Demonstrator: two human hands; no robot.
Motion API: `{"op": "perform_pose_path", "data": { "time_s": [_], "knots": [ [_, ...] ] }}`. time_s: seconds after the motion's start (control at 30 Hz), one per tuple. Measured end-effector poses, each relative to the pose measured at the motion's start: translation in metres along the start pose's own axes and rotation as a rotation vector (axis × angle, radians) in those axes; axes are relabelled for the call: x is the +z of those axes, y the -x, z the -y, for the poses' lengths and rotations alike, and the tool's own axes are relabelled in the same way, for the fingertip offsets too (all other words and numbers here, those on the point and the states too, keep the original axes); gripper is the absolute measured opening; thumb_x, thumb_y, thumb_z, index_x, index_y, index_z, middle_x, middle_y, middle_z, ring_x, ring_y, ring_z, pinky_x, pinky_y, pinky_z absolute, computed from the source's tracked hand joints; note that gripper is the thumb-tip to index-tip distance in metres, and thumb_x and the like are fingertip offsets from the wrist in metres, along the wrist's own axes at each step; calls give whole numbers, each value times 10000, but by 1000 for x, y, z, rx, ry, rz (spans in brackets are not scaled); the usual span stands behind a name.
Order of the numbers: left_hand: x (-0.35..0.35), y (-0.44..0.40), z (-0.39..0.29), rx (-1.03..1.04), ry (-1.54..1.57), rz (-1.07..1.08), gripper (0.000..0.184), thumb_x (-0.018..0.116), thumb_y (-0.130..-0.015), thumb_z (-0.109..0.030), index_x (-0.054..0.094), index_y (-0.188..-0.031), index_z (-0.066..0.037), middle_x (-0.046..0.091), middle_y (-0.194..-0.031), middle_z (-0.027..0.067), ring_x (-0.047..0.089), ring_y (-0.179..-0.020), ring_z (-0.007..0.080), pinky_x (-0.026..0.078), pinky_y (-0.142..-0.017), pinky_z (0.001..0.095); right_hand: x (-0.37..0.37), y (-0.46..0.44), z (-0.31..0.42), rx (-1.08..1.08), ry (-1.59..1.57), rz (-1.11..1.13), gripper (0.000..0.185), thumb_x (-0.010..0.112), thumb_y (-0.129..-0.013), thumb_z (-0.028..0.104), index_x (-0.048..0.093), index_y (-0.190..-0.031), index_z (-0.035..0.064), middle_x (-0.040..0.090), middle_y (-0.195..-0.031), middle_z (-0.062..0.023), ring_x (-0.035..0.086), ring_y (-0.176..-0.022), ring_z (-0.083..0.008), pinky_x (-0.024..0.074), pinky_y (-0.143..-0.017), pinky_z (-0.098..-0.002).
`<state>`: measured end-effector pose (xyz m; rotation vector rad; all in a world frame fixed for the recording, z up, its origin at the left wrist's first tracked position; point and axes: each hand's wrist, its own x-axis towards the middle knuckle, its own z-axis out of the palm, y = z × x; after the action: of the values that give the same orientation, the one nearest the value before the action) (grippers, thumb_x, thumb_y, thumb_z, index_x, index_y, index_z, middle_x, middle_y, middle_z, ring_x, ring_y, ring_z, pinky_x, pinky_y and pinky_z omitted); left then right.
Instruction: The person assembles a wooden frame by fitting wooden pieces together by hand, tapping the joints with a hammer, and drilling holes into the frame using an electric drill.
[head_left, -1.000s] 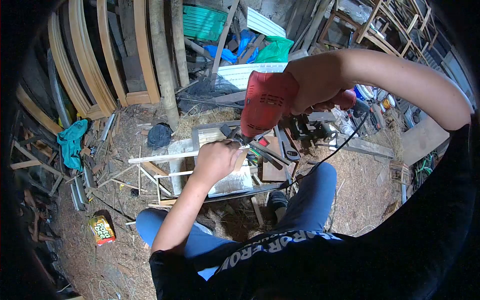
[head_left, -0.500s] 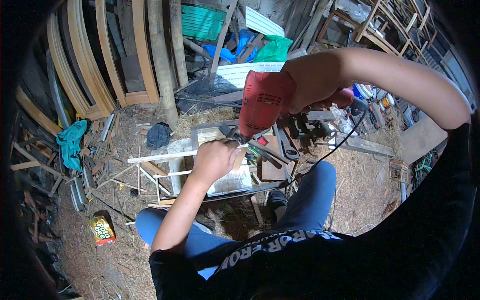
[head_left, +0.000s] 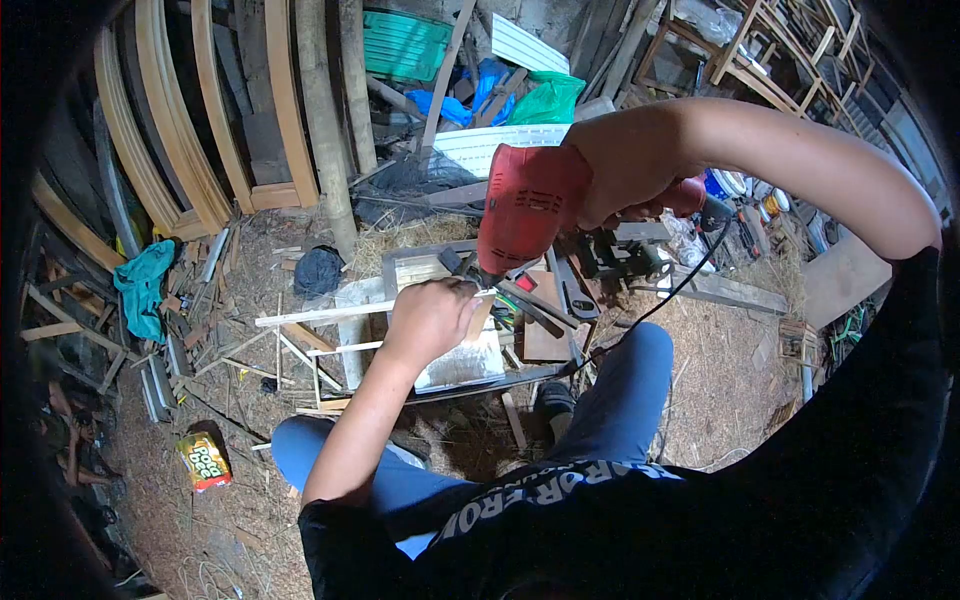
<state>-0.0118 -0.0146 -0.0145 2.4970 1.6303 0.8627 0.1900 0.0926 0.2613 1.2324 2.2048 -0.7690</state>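
Observation:
My right hand [head_left: 625, 172] is wrapped round a red corded power drill [head_left: 530, 205], its nose pointing down. Right below that nose, my left hand [head_left: 432, 318] grips the end of a thin pale wooden strip [head_left: 325, 315], which sticks out to the left. The drill's tip meets the work beside my left fingers; whether the bit is in the wood I cannot tell. Under the hands is a low work surface with a whitish board [head_left: 462, 365]. A black cord [head_left: 690, 275] runs from the drill's handle down past my knee.
Pliers [head_left: 578, 300] and other tools lie right of the board. Loose wood strips and a yellow snack bag [head_left: 204, 461] lie on the floor at left. Wooden frames [head_left: 180, 120] lean at the back left. A teal cloth [head_left: 143, 288] and a green crate [head_left: 405, 45] are also there.
The drill's body has sunk very slightly. My left hand and the wooden strip have stayed in place.

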Motion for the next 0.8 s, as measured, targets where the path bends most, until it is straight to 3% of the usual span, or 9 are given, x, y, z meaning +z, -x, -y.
{"op": "perform_pose_path", "data": {
  "time_s": [0.17,0.27,0.37,0.47,0.8],
  "knots": [
    [1,1,1,-4,5,7,237,638,-970,-278,774,-975,-84,759,-883,135,734,-789,335,582,-699,461,0,-3,-1,-55,69,-23,131,744,-829,131,686,-843,14,639,-644,-72,616,-524,-176,495,-438,-361],
    [0,0,2,-10,-2,24,235,643,-968,-280,775,-970,-86,755,-866,141,731,-772,342,579,-687,466,-1,0,3,47,43,16,112,708,-886,94,700,-971,21,639,-657,-24,602,-526,-112,497,-472,-290],
    [0,0,1,-21,-10,23,236,646,-969,-281,775,-952,-84,751,-854,147,727,-753,348,577,-678,470,1,3,7,29,60,3,108,712,-886,101,702,-963,26,638,-657,-24,605,-529,-113,501,-473,-287],
    [-1,0,0,-3,-15,4,241,645,-971,-281,774,-934,-82,749,-847,148,725,-737,350,575,-669,470,1,0,2,-3,-23,10,140,745,-829,127,682,-869,9,642,-667,-79,594,-522,-170,496,-445,-366],
    [-5,-1,-3,-41,17,70,273,626,-988,-289,777,-964,-63,754,-905,179,725,-808,377,574,-717,489,3,3,5,-4,50,-8,97,734,-842,102,695,-844,13,640,-653,-73,599,-509,-171,491,-434,-346]
  ]
}}
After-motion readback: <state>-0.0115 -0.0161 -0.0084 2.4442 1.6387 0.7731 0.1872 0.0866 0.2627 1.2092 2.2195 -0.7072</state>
